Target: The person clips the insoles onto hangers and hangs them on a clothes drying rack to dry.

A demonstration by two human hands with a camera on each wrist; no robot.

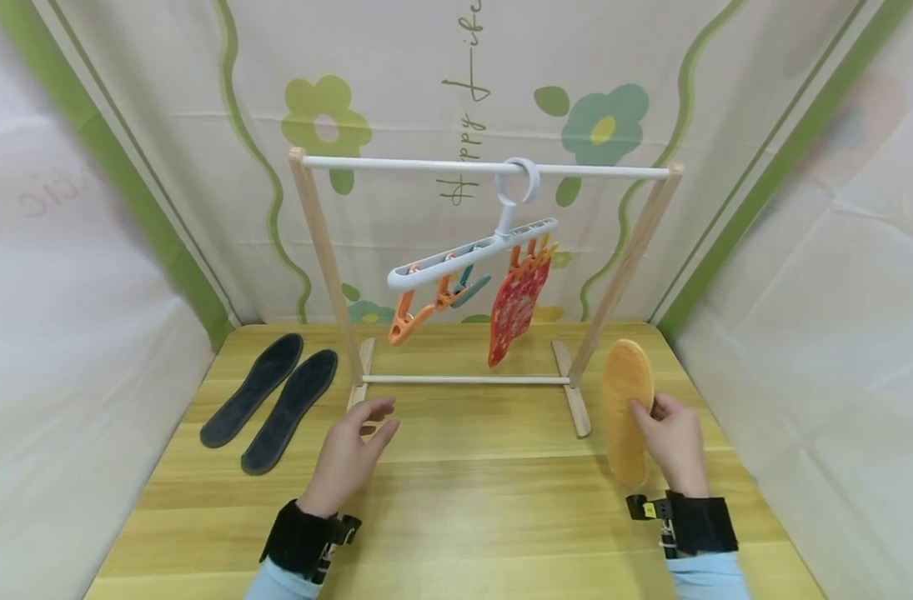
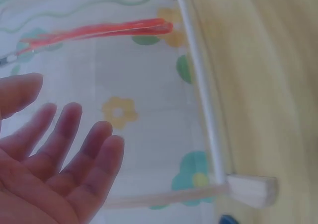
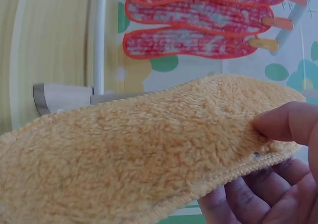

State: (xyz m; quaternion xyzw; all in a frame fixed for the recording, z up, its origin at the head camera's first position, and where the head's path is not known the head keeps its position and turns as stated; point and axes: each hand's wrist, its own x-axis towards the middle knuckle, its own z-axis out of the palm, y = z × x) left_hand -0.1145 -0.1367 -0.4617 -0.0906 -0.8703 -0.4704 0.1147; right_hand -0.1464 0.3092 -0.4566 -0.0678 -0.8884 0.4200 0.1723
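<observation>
My right hand pinches a fuzzy yellow insole by its right edge, thumb on the near face and fingers behind, as the right wrist view shows. To the left, my left hand hovers near the rack's left foot with its fingers loosely bent and holds nothing. A light blue clip hanger hangs by its ring from the rack's white top bar. Several red patterned insoles are clipped side by side at its right end. Orange clips and a teal clip dangle at its left part without insoles.
Two dark insoles lie side by side on the wooden table at the left. The rack's wooden posts and lower white bar stand in the middle. Fabric walls surround the table's back and sides.
</observation>
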